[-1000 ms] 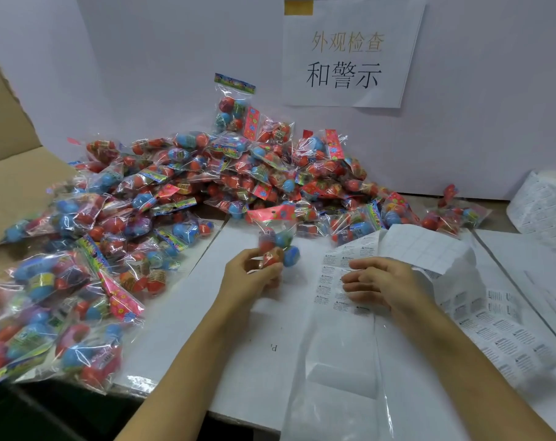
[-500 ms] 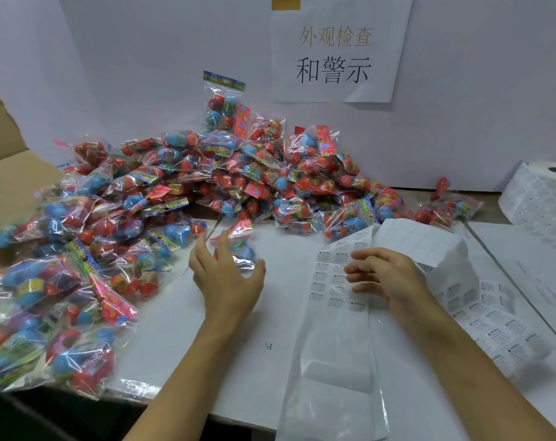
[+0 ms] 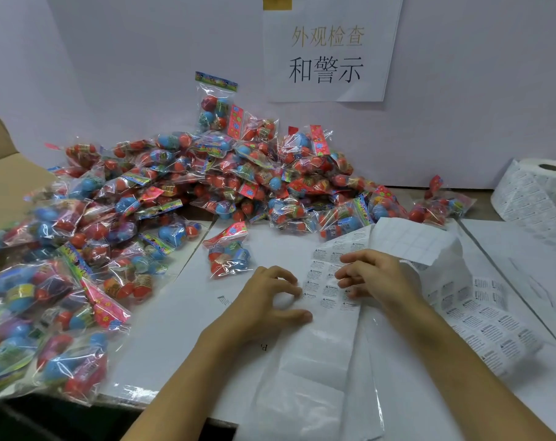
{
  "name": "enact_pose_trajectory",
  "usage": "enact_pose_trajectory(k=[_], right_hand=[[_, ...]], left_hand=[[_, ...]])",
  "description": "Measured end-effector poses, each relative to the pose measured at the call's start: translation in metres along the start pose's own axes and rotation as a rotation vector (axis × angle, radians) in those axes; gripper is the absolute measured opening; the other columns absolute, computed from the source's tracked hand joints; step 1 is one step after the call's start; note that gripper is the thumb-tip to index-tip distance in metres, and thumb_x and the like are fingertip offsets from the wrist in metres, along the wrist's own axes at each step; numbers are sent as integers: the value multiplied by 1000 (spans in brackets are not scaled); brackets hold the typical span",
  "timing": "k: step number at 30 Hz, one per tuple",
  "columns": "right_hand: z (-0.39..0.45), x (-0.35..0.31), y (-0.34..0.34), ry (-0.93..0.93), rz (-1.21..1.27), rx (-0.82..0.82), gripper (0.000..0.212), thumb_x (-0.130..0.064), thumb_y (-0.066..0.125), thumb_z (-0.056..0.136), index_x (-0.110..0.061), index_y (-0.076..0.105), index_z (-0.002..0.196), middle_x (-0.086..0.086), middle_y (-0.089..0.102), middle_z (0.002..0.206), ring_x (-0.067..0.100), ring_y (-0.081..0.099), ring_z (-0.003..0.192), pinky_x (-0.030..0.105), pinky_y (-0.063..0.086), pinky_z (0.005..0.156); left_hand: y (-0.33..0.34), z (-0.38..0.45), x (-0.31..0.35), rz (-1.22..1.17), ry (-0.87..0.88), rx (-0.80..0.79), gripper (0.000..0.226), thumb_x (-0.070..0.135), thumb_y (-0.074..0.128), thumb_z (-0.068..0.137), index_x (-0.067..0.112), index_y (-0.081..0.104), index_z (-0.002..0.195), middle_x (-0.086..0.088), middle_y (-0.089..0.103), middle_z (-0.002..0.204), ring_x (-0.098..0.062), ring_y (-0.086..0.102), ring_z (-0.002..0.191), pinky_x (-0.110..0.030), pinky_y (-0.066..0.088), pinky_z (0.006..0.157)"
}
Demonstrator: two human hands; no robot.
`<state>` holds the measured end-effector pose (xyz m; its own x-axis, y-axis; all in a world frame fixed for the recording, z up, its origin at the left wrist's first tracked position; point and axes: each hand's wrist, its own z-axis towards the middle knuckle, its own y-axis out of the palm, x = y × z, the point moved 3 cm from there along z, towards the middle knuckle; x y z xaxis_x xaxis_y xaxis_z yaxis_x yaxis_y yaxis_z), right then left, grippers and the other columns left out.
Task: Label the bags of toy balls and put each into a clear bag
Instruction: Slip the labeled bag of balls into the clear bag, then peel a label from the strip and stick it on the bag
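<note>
Ball bag [image 3: 228, 256] beyond left hand [image 3: 264, 300]

Left hand [image 3: 267, 300] and right hand [image 3: 375, 278] hover, fingers curled.

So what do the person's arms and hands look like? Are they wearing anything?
Both forearms are bare, with no sleeves in view. The left hand and right hand have no gloves, rings, watch or bracelet that I can see.
</note>
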<state>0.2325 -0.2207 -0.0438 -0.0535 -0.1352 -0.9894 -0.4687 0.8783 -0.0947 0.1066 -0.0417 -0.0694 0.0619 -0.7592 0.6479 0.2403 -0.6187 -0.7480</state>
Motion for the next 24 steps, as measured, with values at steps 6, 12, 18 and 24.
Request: enact_pose_trajectory(k=[6, 12, 18, 24], right_hand=[[-8, 3, 14, -138, -175, -89, 29, 2, 59, 92, -17, 61, 114, 4, 76, 83, 13, 72, 75, 27, 58, 64], [-18, -3, 19, -355, -320, -99, 20, -15, 74, 89, -28, 66, 103, -9, 71, 92, 4, 68, 87, 21, 58, 73], [-23, -4, 23, -516, -409, -114, 16, -22, 80, 85, -20, 74, 100, -9, 72, 93, 3, 66, 86, 17, 55, 69], [-20, -1, 24, -587, -415, -172, 21, -26, 81, 84, -20, 79, 104, -10, 73, 95, 5, 68, 87, 18, 54, 69]], left_hand=[[-5, -3, 2, -502, -62, -25, 42, 21, 81, 84, 37, 67, 120, 7, 76, 102, -14, 70, 87, -22, 53, 77], [-2, -5, 10, -986, -213, -16, 37, 13, 83, 77, 10, 74, 113, -18, 76, 108, -36, 74, 98, -35, 59, 83], [-5, -4, 13, -845, -162, -55, 11, 16, 75, 92, 12, 81, 100, -13, 78, 100, -21, 76, 88, -22, 57, 71], [-3, -4, 12, -858, -136, -89, 19, 18, 77, 88, 10, 81, 105, -16, 78, 104, -28, 75, 100, -29, 58, 82]])
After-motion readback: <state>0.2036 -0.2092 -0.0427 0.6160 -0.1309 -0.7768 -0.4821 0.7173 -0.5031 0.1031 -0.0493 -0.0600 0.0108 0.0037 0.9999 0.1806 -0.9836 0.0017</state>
